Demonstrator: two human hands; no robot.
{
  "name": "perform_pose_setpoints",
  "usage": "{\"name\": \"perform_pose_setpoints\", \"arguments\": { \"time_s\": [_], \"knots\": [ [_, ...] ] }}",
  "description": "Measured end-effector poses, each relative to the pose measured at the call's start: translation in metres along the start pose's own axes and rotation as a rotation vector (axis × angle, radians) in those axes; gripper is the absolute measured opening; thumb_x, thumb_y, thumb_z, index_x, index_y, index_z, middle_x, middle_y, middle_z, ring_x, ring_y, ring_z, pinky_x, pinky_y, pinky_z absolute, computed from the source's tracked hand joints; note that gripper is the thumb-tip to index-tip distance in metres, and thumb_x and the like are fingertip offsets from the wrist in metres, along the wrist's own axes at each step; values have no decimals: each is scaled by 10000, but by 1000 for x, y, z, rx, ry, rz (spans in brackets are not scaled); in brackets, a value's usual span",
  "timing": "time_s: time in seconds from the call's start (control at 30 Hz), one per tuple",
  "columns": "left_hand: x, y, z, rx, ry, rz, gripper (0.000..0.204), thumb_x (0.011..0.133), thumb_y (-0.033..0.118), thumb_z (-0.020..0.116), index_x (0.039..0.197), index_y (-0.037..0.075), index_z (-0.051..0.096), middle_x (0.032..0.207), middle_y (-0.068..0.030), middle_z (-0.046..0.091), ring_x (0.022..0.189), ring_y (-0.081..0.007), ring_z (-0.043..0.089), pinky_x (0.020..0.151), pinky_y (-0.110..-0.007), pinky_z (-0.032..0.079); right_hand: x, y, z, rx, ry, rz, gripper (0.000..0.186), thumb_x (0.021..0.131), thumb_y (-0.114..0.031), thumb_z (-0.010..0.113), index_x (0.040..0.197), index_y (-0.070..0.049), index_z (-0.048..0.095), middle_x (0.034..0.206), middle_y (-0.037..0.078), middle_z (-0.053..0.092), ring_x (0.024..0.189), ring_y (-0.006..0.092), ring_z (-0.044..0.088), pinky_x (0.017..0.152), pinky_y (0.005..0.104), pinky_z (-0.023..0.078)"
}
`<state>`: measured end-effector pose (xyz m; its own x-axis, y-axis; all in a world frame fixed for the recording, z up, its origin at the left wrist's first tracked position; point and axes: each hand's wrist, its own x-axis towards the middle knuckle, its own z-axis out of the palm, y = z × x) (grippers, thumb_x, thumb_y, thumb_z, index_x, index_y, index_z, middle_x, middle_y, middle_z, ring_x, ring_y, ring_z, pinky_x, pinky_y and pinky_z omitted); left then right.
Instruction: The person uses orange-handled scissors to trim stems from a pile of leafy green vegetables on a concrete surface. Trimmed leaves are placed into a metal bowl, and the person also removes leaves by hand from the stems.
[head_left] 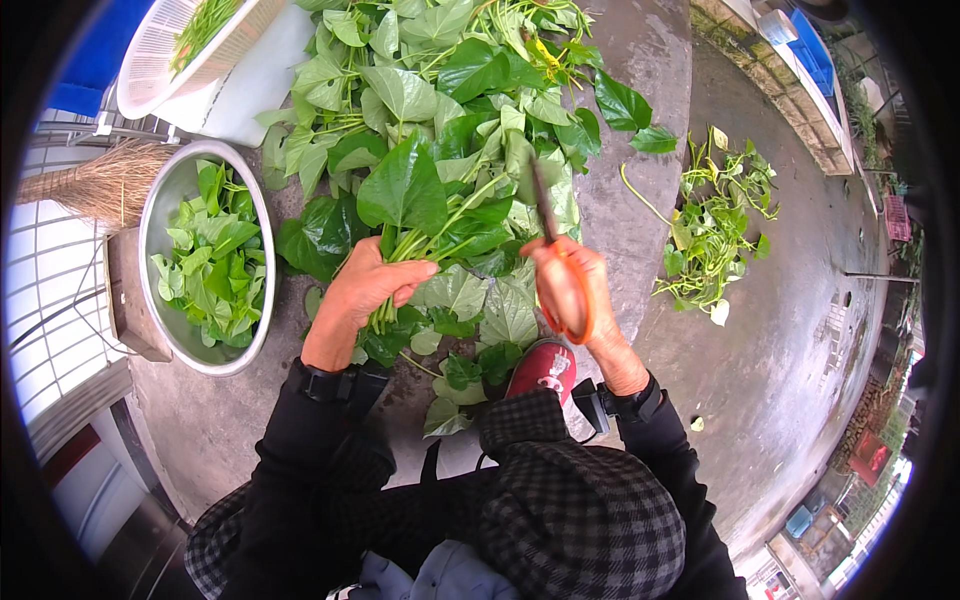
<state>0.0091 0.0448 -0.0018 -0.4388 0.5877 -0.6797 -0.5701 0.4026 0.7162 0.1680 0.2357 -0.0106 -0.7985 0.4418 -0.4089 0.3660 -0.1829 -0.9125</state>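
Observation:
My left hand (352, 295) is closed around a bunch of leafy green stems (402, 188), with the cut ends poking out below the fist. In my right hand (590, 285) is a pair of scissors (544, 205) with orange handles and dark blades, somewhat smeared by motion. The blades point away from me, just right of the bunch; whether they are apart I cannot tell. Under and beyond both hands spreads a large pile of heart-shaped greens (400, 90) on the concrete. To the left stands a round metal basin (178, 335) holding loose green leaves (212, 265).
A white plastic basket (140, 75) with green stalks sits at the far left, near a straw broom (110, 185). A smaller heap of vines (715, 220) lies on the floor at the right. My red shoe (545, 368) is close below the pile. A low wall (780, 85) runs at the far right.

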Motion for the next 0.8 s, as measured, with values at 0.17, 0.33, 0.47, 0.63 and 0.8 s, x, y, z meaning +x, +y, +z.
{"name": "perform_pose_setpoints", "arguments": {
  "time_s": [0.17,0.33,0.47,0.63,0.8],
  "knots": [
    [2,0,-3,17,26,24,156,732,47,695,826,-4,581,582,-4,525,435,-69,434,403,-224,332,-6,-5,-16,-172,-126,-71,156,871,-145,588,959,-17,589,612,-88,431,536,9,368,468,194,299],
    [2,0,-5,39,50,33,186,736,29,701,863,-13,570,637,-15,538,443,-68,436,398,-220,330,-8,-5,-17,-346,-198,-29,208,839,-160,606,964,4,571,606,-8,475,554,57,429,500,243,373],
    [1,0,-5,40,39,36,190,730,34,708,861,-13,579,635,-17,543,446,-71,441,401,-220,332,0,-4,-17,-371,-177,-68,198,838,-163,605,939,6,579,594,11,472,549,58,428,498,244,373],
    [-1,1,-4,25,9,39,198,724,49,706,869,-16,588,632,-19,548,449,-76,446,402,-222,338,8,-1,-17,-388,-127,-113,182,841,-169,603,912,-2,596,609,8,490,562,58,433,509,236,376],
    [0,2,-7,-109,-24,-33,179,732,53,704,849,-9,584,630,-11,536,444,-78,447,396,-229,348,-2,-7,-16,-102,-81,-4,158,895,-132,522,991,-23,583,617,-60,455,455,16,391,388,182,298]
  ]
}}
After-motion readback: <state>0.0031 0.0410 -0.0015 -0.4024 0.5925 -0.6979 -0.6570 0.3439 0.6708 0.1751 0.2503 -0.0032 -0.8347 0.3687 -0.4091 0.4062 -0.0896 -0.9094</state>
